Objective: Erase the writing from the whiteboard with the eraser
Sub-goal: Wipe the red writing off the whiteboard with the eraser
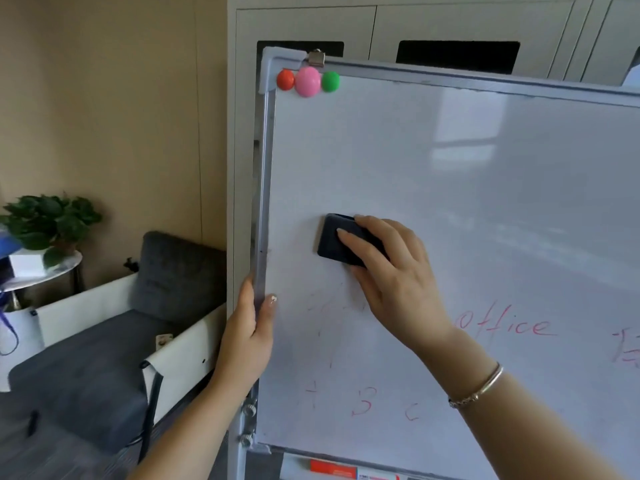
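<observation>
A whiteboard (485, 202) on a stand fills the right of the view. Red writing remains low on it: the word "office" (509, 323), a "3" (362, 401) and faint smeared strokes (329, 306) near the left side. My right hand (391, 271) presses a dark blue eraser (334, 242) flat against the board, above the smeared strokes. My left hand (247, 337) grips the board's left frame edge (263, 202), thumb on the front.
Red, pink and green magnets (307, 81) sit at the board's top left corner beside a metal clip (317, 58). A marker (346, 471) lies on the tray below. A grey sofa (114, 341), a potted plant (48, 223) and white cabinets (450, 26) surround the board.
</observation>
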Demonstrator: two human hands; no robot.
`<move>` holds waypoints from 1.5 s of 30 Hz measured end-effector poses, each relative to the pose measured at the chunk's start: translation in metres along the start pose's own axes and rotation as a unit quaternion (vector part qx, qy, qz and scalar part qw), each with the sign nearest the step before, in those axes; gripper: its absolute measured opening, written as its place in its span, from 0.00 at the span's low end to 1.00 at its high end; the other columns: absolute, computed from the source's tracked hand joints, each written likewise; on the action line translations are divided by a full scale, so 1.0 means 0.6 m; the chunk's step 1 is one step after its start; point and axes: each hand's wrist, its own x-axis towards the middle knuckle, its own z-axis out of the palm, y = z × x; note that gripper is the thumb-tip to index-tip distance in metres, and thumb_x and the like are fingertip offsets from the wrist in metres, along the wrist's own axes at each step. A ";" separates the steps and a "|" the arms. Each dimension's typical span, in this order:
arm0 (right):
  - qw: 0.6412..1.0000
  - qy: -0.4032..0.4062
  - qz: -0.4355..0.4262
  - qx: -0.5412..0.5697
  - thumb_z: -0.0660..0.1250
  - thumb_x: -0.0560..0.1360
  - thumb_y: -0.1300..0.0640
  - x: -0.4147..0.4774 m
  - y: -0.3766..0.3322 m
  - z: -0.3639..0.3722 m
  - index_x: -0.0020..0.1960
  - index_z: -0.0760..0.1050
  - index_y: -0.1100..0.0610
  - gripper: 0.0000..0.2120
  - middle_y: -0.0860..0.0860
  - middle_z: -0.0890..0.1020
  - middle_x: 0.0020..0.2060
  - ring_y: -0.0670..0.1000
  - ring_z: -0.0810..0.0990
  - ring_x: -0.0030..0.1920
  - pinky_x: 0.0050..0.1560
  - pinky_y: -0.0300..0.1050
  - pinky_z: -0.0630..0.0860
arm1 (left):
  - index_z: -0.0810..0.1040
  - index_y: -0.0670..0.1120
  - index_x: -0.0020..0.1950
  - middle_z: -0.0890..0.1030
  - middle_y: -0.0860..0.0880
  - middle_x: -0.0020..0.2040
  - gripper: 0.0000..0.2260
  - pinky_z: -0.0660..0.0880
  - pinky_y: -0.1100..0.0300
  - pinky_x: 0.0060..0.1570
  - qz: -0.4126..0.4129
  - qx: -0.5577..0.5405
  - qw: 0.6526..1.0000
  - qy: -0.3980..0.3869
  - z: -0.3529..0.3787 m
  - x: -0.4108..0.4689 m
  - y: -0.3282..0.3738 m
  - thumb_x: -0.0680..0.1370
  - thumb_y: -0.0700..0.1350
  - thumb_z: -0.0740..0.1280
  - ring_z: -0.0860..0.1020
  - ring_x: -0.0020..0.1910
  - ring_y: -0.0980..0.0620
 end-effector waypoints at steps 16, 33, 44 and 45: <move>0.992 -0.105 -0.061 0.020 0.68 0.77 0.68 -0.190 -0.062 0.069 0.72 0.76 0.54 0.25 0.54 0.71 0.71 0.56 0.72 0.68 0.72 0.49 0.67 | 0.65 0.48 0.73 0.81 0.56 0.53 0.18 0.77 0.63 0.52 0.005 0.032 0.999 0.016 -0.001 0.004 -0.003 0.84 0.50 0.59 0.79 0.49 0.67; 0.982 -0.169 -0.087 0.015 0.46 0.85 0.65 -0.244 -0.068 0.055 0.72 0.76 0.53 0.25 0.53 0.72 0.70 0.55 0.73 0.67 0.72 0.46 0.66 | 0.68 0.49 0.68 0.79 0.62 0.54 0.15 0.73 0.74 0.48 -0.003 0.024 1.000 0.015 -0.004 0.005 -0.008 0.83 0.50 0.60 0.77 0.50 0.73; 0.998 0.022 0.046 -0.040 0.73 0.78 0.63 -0.084 0.023 -0.035 0.68 0.80 0.57 0.19 0.60 0.79 0.65 0.62 0.75 0.63 0.65 0.58 0.74 | 0.68 0.46 0.70 0.81 0.54 0.53 0.17 0.80 0.54 0.54 -0.002 0.016 1.000 0.023 -0.003 0.001 -0.003 0.83 0.50 0.61 0.80 0.50 0.62; 0.997 0.040 0.060 -0.041 0.72 0.78 0.63 -0.075 0.034 -0.045 0.68 0.79 0.58 0.18 0.61 0.78 0.64 0.62 0.74 0.63 0.66 0.56 0.74 | 0.68 0.46 0.70 0.81 0.54 0.53 0.17 0.80 0.53 0.55 -0.001 0.017 1.000 0.023 -0.003 0.001 -0.003 0.83 0.50 0.61 0.81 0.50 0.62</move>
